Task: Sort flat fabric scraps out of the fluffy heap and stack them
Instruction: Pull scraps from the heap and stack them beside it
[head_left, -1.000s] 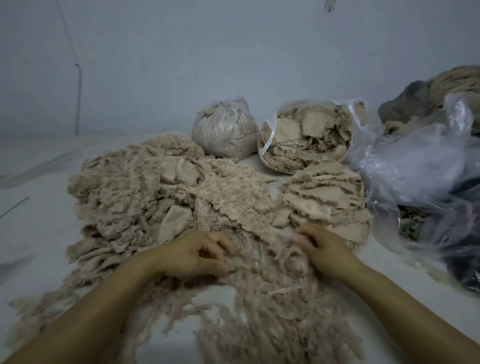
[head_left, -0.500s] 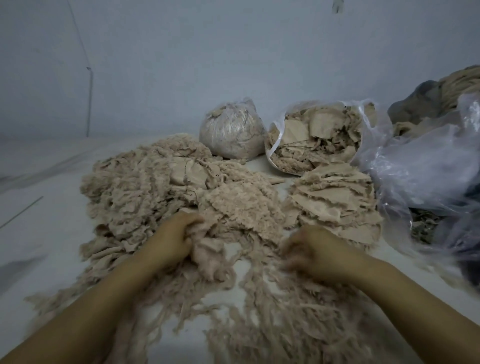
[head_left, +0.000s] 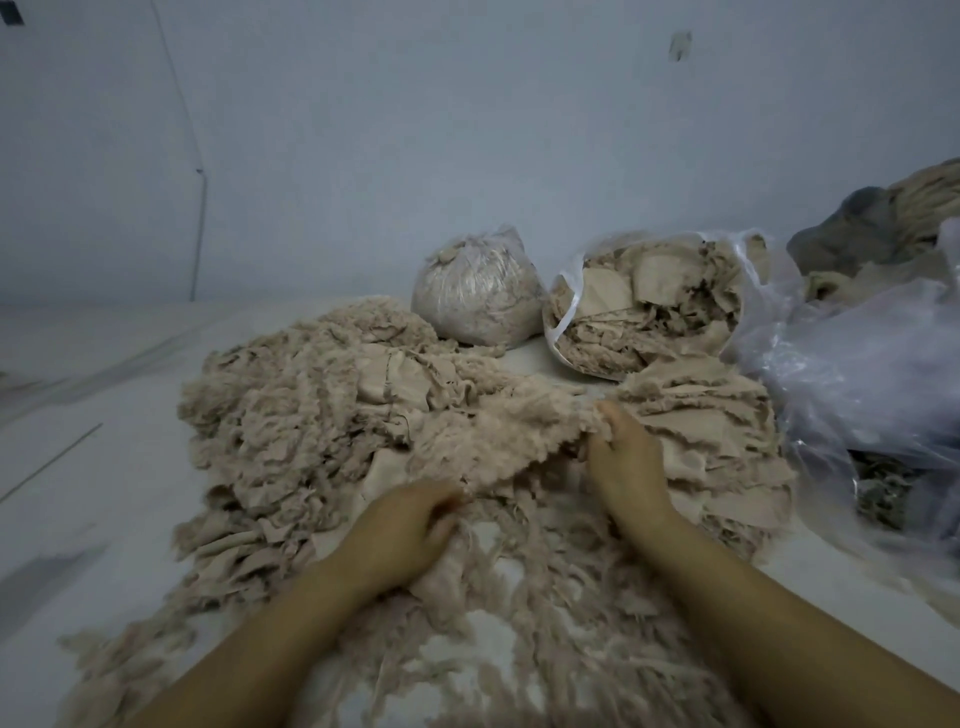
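Observation:
A big beige fluffy heap (head_left: 311, 415) of frayed fabric covers the middle and left of the white surface. To its right lies a stack of flat beige scraps (head_left: 717, 441). A wide fluffy piece (head_left: 498, 436) is stretched between my hands. My left hand (head_left: 410, 525) grips its near lower edge, fingers curled into the fabric. My right hand (head_left: 623, 462) pinches its far right corner, right beside the flat stack. Loose fringed strands (head_left: 545, 623) trail toward me between my forearms.
A tied clear bag of scraps (head_left: 475, 291) stands behind the heap. An open bag of flat pieces (head_left: 649, 306) lies on its side next to it. Crumpled clear plastic bags (head_left: 872, 374) and darker cloth (head_left: 857, 228) fill the right side. A pale wall stands behind.
Both hands took hold of a wide fluffy piece and lifted it; my right hand moved away from me toward the flat stack, and my left hand came back toward me.

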